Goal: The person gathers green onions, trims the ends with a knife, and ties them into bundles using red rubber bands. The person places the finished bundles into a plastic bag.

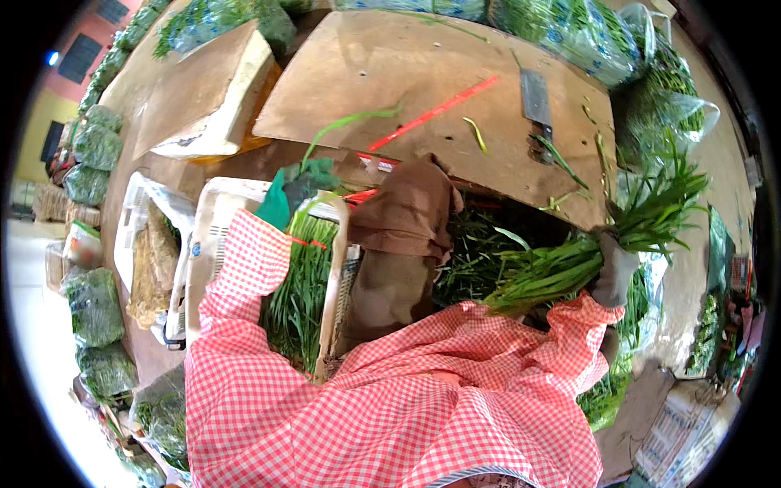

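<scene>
My right hand (612,268), in a grey glove, grips a loose bunch of long-leaved greens (549,271). Its leaves stick out on both sides of the fist. My left hand (300,186) wears a green glove with dark fingers and is closed around a thin green stalk (341,125), which curves up over the board's edge. Below that hand, a white plastic crate (210,207) holds greens (299,293) bound with red tape. Ahead lies a wooden board (390,67) bearing a red strip (433,114) and a cleaver (536,100), its dark handle towards me.
Bagged greens (573,36) line the board's far side and right corner (662,116). Left of it stands a foam box (213,97), with a second white crate (137,201) nearer. Dark loose leaves (476,262) lie beneath the board's near edge, beside my knee (396,213).
</scene>
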The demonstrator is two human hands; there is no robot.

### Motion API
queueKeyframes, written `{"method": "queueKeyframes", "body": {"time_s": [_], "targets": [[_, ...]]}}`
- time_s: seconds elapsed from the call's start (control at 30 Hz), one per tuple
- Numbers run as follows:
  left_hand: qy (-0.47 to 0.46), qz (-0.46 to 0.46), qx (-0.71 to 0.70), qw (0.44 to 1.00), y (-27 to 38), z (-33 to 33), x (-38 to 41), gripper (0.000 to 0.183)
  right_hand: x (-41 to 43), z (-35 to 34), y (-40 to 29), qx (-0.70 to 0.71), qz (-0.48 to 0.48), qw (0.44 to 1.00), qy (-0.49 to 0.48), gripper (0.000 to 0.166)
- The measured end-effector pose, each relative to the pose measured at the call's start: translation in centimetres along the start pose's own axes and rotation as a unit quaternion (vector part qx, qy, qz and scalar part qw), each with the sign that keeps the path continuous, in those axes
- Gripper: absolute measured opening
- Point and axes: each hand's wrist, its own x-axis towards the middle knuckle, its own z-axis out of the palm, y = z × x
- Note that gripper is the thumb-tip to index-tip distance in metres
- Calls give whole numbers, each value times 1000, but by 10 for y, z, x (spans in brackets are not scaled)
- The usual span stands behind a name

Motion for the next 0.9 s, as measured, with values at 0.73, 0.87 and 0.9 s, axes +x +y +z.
{"method": "queueKeyframes", "body": {"time_s": [0.73,0.87,0.9], "targets": [[-8,-83,-345,935,117,-89,-5,44,6,-35,40,30,-37,999,8,38],[-29,-71,-392,917,178,-34,9,47,4,-40,29,-17,-41,999,27,42],[-36,-37,-352,935,202,-13,13,47,10,-47,38,91,-41,995,-1,43]]}}
